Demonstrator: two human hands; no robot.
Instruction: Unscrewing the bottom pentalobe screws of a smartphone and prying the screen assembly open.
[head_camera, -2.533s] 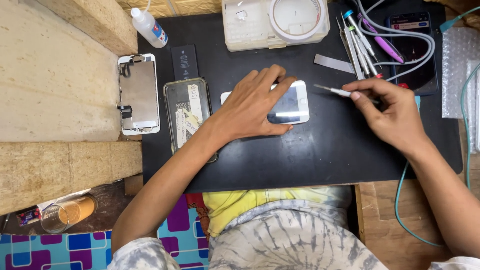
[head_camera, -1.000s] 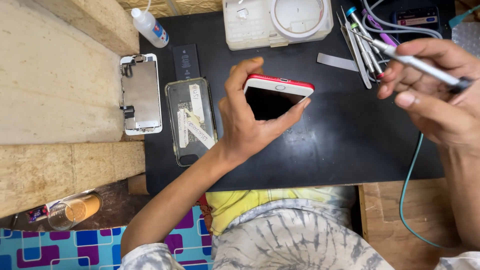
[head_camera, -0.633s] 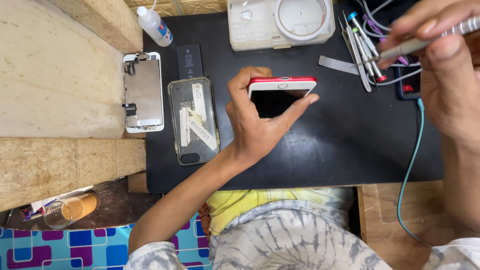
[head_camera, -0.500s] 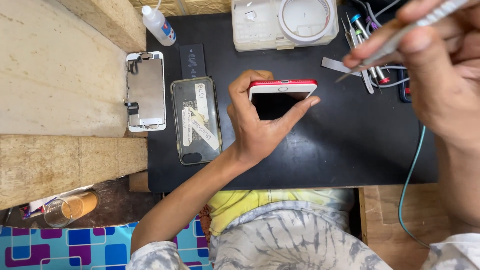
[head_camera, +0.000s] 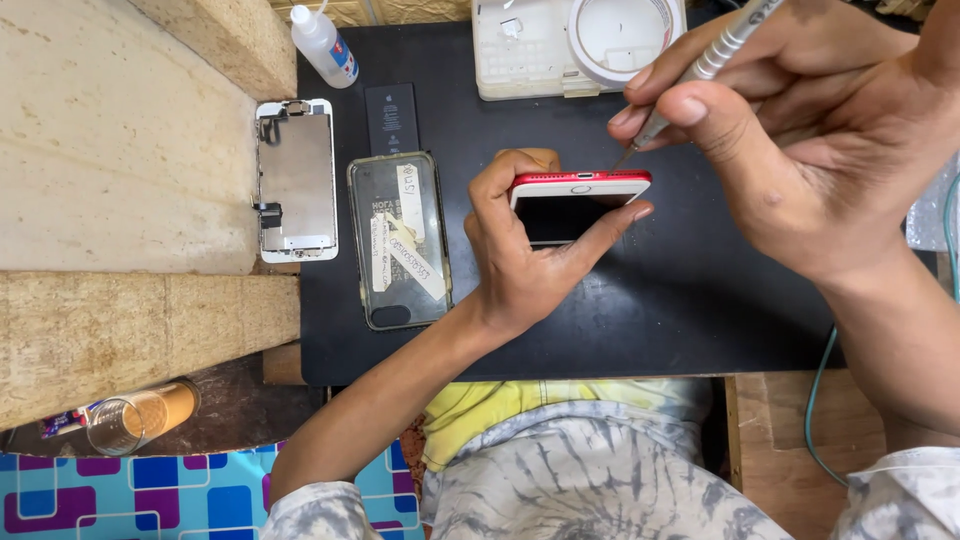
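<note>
— Left hand (head_camera: 525, 265) first: what do we have in it?

— We have it wrapped around a red phone (head_camera: 580, 190), thumb on one side and fingers on the other, with the phone stood on edge so its bottom end faces up at us. It is lifted a little above the black mat (head_camera: 700, 300), near the mat's middle.

— And our right hand (head_camera: 800, 140)?

— We pinch a slim metal screwdriver (head_camera: 715, 60) between thumb and fingertips. Its tip comes down right at the phone's upturned bottom edge, just beside the small port there; we cannot tell whether the tip actually touches.

— What lies to the left of the phone?

— We see a clear phone case (head_camera: 400, 240) flat on the mat, with paper strips stuck inside it. Just past it, a bare screen panel (head_camera: 297, 180) rests half on the mat's edge, against the pale wooden board (head_camera: 110, 150). A black battery (head_camera: 392, 118) lies above the case, and a small white squeeze bottle (head_camera: 322, 45) sits at the mat's top corner.

— Anything at the far edge?

— We see a white plastic tray (head_camera: 520, 60) with a roll of tape (head_camera: 625, 35) on it. Down at the lower left, off the mat, a glass (head_camera: 140, 415) lies on its side.
</note>
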